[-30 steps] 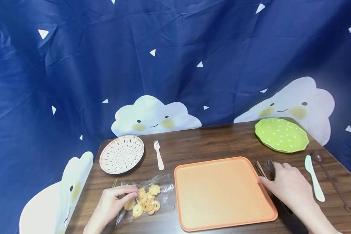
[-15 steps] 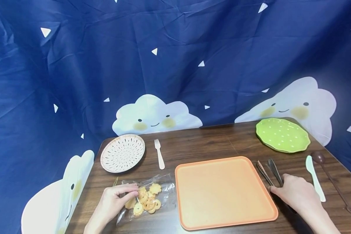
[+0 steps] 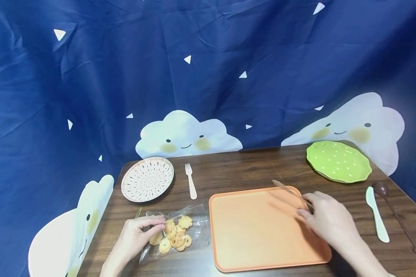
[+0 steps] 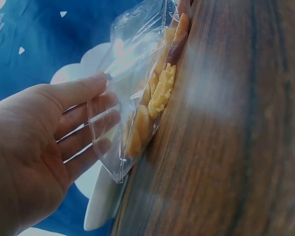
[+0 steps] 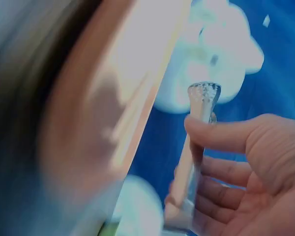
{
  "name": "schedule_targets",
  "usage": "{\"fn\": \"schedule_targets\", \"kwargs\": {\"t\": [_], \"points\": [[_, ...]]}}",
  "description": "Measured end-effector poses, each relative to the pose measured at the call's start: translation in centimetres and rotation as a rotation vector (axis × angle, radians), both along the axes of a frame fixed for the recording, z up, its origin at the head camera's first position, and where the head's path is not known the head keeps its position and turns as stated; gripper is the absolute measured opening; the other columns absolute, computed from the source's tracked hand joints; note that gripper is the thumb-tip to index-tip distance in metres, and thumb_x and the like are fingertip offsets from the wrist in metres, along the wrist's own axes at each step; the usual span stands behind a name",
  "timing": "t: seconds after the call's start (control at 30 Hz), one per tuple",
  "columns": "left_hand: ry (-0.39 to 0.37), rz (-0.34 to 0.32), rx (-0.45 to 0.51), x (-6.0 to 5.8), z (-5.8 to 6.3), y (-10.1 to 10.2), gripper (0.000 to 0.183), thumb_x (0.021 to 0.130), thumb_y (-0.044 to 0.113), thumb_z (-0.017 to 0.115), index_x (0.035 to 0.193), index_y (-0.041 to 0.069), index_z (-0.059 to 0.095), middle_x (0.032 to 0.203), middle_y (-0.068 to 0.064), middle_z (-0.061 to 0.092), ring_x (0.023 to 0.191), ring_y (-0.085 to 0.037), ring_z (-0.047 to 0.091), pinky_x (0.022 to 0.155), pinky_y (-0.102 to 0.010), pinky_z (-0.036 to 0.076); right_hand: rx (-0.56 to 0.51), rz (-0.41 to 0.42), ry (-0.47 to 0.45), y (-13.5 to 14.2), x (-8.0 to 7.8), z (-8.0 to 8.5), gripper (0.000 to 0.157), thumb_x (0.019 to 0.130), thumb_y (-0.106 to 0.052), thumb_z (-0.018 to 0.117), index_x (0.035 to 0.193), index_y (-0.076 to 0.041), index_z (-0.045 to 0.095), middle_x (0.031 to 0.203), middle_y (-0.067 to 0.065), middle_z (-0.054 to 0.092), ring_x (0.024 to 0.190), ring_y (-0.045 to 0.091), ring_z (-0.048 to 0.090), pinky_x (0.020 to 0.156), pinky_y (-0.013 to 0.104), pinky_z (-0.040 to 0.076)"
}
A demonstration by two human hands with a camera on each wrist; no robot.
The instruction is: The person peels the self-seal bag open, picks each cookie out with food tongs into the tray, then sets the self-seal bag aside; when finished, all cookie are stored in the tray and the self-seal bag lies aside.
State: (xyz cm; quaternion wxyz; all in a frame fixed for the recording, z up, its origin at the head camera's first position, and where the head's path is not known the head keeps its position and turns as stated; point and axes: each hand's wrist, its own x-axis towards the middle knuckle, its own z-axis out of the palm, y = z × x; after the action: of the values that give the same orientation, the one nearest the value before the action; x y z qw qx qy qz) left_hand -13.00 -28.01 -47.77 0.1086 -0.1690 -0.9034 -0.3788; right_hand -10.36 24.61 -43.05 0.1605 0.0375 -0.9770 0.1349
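My left hand [image 3: 136,234] pinches the near-left edge of a clear plastic bag [image 3: 198,223] between thumb and fingers. Inside the bag lie several yellow cookies [image 3: 176,240]; it rests on the table, as the left wrist view shows from the side. In my right hand [image 3: 331,215] is a pair of metal tongs [image 5: 201,105], gripped between thumb and fingers. The tongs are blurred in the head view and reach over the right part of the orange tray [image 3: 256,231], above its surface.
A white plate with dark flecks [image 3: 147,180] and a pale fork [image 3: 190,181] are at the back left. At the right are a green dotted plate [image 3: 338,161], a mint knife [image 3: 377,213] and a long-handled brown spoon [image 3: 398,217]. A blue curtain [image 3: 208,69] hangs behind the table.
My right hand has taken the tongs from beside the tray's right edge, lifted them and swung them left over the tray. The left hand stays on the bag.
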Motion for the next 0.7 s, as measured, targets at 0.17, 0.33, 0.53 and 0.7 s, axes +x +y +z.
{"fn": "schedule_targets", "kwargs": {"t": [0.17,0.33,0.53,0.7], "points": [[-0.020,0.009,0.015,-0.1,0.0,0.1,0.014,0.082,0.035,0.082,0.096,0.032,0.081,0.105,0.014,0.079,0.105,-0.008,0.075,0.095,-0.003,0.051,0.027,0.191,0.114,-5.8,-0.8,0.6,0.036,0.073,-0.021,0.088,0.106,-0.011,0.076,0.098,0.006,0.073,0.092,0.029,0.071,0.074,0.050,0.062],[-0.046,0.011,0.031,0.0,0.0,0.0,0.014,0.083,0.035,0.082,0.096,0.032,0.081,0.106,0.014,0.079,0.105,-0.006,0.075,0.096,-0.004,0.051,0.068,0.374,0.175,-10.8,-1.5,0.0,0.031,0.072,-0.019,0.090,0.100,-0.017,0.077,0.091,-0.005,0.067,0.089,0.014,0.063,0.073,0.035,0.060],[-0.051,0.010,0.048,0.1,0.0,-0.1,0.014,0.083,0.034,0.082,0.097,0.034,0.080,0.106,0.013,0.080,0.105,-0.004,0.074,0.095,-0.002,0.050,0.078,0.490,0.172,-14.7,-2.4,-0.8,0.025,0.073,-0.018,0.088,0.094,-0.022,0.075,0.087,-0.010,0.061,0.085,0.009,0.056,0.073,0.029,0.055],[-0.049,0.004,0.062,0.2,0.0,0.0,0.014,0.082,0.033,0.082,0.097,0.034,0.080,0.106,0.012,0.080,0.104,-0.004,0.075,0.095,-0.001,0.049,0.092,0.567,0.194,-17.0,-2.9,-1.1,0.022,0.073,-0.015,0.086,0.091,-0.019,0.074,0.084,-0.008,0.058,0.083,0.011,0.055,0.072,0.030,0.055]]}}
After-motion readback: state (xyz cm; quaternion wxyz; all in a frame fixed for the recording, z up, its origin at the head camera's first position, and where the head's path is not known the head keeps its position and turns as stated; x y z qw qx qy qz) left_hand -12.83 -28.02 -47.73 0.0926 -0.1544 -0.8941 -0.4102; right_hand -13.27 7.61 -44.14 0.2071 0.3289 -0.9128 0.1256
